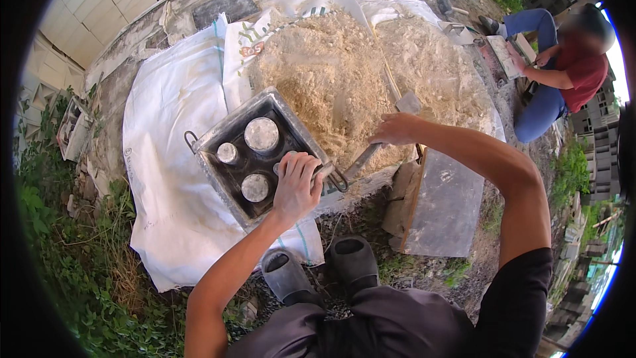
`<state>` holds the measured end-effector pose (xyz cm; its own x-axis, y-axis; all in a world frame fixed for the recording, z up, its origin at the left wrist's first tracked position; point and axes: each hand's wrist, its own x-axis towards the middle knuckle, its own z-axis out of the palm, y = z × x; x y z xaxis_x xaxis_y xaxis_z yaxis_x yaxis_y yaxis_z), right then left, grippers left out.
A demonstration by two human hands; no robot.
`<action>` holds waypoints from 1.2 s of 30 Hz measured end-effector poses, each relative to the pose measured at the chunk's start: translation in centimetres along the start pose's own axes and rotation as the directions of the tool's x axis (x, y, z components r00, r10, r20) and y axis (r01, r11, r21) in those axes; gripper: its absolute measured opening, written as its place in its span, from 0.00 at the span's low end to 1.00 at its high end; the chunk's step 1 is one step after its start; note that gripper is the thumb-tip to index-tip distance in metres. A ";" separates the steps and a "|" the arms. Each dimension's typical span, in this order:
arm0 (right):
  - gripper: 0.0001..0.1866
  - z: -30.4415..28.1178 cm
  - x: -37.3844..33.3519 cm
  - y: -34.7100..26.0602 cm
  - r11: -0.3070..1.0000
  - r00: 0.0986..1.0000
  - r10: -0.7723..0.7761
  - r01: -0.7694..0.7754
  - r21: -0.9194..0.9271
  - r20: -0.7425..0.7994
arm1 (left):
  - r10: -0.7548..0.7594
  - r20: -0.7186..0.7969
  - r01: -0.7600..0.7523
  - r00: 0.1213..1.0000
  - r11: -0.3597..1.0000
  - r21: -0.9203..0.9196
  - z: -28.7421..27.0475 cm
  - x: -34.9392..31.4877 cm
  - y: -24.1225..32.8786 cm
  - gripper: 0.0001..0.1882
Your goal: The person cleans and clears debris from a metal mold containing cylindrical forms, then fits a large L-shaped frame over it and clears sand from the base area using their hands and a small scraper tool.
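Observation:
A square grey metal mould (218, 134) with round cylinder cores inside sits on a white sack sheet (169, 179). My left hand (297, 183) rests on the mould's near corner, fingers curled over one core and the rim by a wire handle. My right hand (395, 128) grips the handle of a metal trowel (376, 148), whose blade points into a big heap of tan sandy mix (344, 73). A long thin stick lies across the heap.
A grey slab (442, 207) lies to my right by my dark shoes (318, 265). Another person in a red top and blue trousers (563, 73) squats at the far right beside a second mould. Weeds cover the left, and a tiled wall stands behind.

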<state>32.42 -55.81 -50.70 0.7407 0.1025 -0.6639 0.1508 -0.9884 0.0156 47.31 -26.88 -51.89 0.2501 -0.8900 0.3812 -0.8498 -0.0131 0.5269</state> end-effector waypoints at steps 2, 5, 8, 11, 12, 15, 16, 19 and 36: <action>0.28 -0.5 -1.2 -1.0 0.994 0.998 -0.038 0.042 0.106 -0.040 | 0.016 -0.004 -0.016 1.000 1.000 -0.009 0.0 0.1 0.2 0.14; 0.32 -2.2 -3.9 -2.7 0.980 0.991 -0.064 0.084 0.179 -0.118 | 0.080 -0.019 -0.081 0.997 0.996 -0.031 -0.4 -0.4 0.2 0.13; 0.29 -2.4 -6.1 -3.6 0.943 0.993 0.042 -0.003 0.332 -0.109 | 0.184 -0.010 -0.184 0.983 0.979 -0.087 0.1 -1.5 0.8 0.12; 0.29 -3.1 -6.3 -4.6 0.938 0.989 0.070 -0.021 0.346 -0.130 | 0.222 0.054 -0.213 0.974 0.968 -0.131 1.4 -4.5 1.4 0.13; 0.29 -3.5 -6.2 -4.8 0.939 0.988 0.071 -0.020 0.342 -0.138 | 0.202 0.089 -0.188 0.975 0.971 -0.148 1.8 -5.0 1.9 0.12; 0.27 -4.2 -5.3 -5.4 0.962 0.994 0.082 -0.061 0.268 -0.066 | 0.167 0.118 -0.135 0.979 0.961 -0.241 3.0 -5.8 3.5 0.11; 0.25 -4.1 -5.1 -5.2 0.976 0.997 0.062 -0.050 0.213 -0.051 | 0.148 0.133 -0.116 0.980 0.968 -0.224 3.1 -5.9 4.1 0.10; 0.21 -4.1 -4.0 -4.9 0.984 0.998 0.007 0.006 0.178 -0.070 | 0.044 0.175 -0.012 0.984 0.983 -0.184 4.2 -6.5 4.6 0.09; 0.14 -1.2 2.1 -4.9 0.946 0.975 0.064 0.010 0.325 -0.214 | -0.603 0.604 0.851 0.522 0.416 -0.321 8.4 -6.9 0.1 0.22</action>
<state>33.98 -50.60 -51.29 0.8719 0.0610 -0.4858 -0.0627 -0.9701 -0.2344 41.61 -24.61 -60.86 0.3623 -0.7316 -0.5774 0.0085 -0.6169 0.7870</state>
